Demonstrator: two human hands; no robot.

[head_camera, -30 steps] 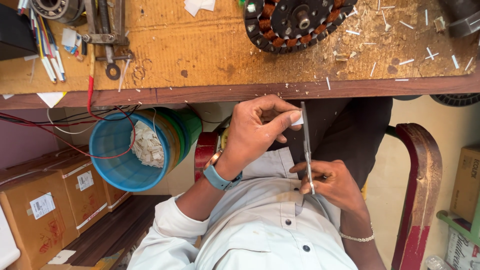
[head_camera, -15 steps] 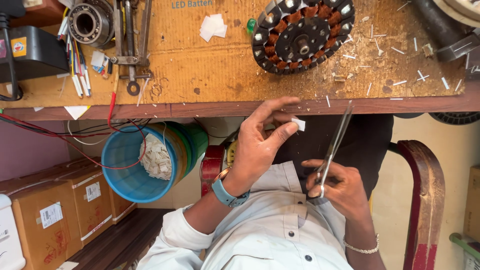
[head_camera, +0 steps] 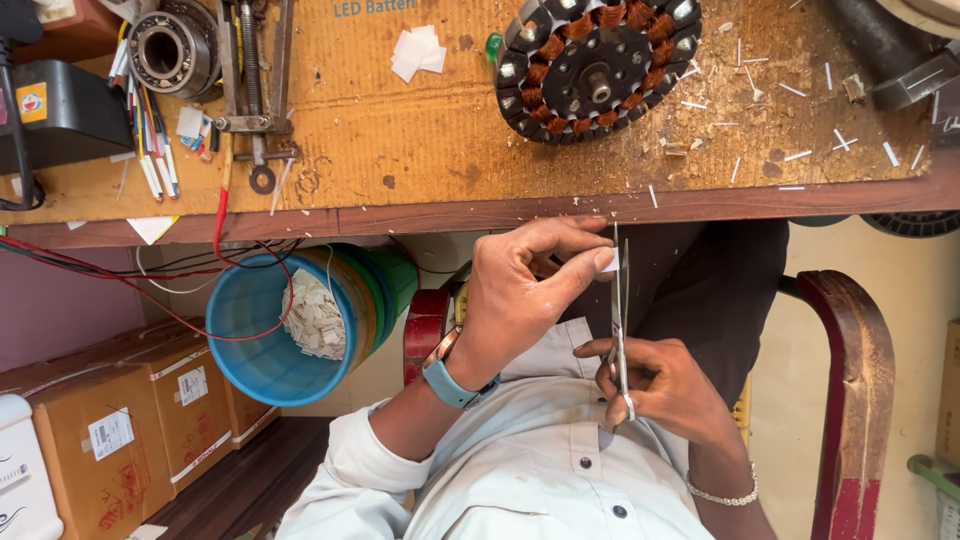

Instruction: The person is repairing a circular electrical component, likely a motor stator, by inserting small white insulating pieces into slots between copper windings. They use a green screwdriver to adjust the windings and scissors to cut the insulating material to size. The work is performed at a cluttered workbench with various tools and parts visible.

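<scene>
Wooden workbench (head_camera: 450, 130) was littered with white clippings. Just below its edge, left hand (head_camera: 525, 290) pinched a small white paper piece (head_camera: 608, 260); right hand (head_camera: 665, 390) gripped scissors (head_camera: 618, 320), blades at the paper. Copper-wound stator (head_camera: 597, 65) lay above; blue bucket (head_camera: 265, 335) left of the grip.

The left hand (head_camera: 525, 300), with a blue band at its wrist, pinches a small white paper piece (head_camera: 610, 260), and the right hand (head_camera: 665, 390), a silver chain at its wrist, grips steel-grey scissors (head_camera: 618, 320) above a plain white shirt (head_camera: 530, 480) with dark buttons. On the ochre-brown workbench (head_camera: 420, 140), specked with white slivers, a black stator (head_camera: 597, 68) with copper-orange windings lies near the far edge, white paper squares (head_camera: 418, 52) beside it, and red and black wires (head_camera: 150, 265) hang over the near edge. Below stand a sky-blue bucket (head_camera: 255, 340) of cream-white scraps, tan cartons (head_camera: 130, 420) with white labels, and a dark red chair frame (head_camera: 850, 400).
</scene>
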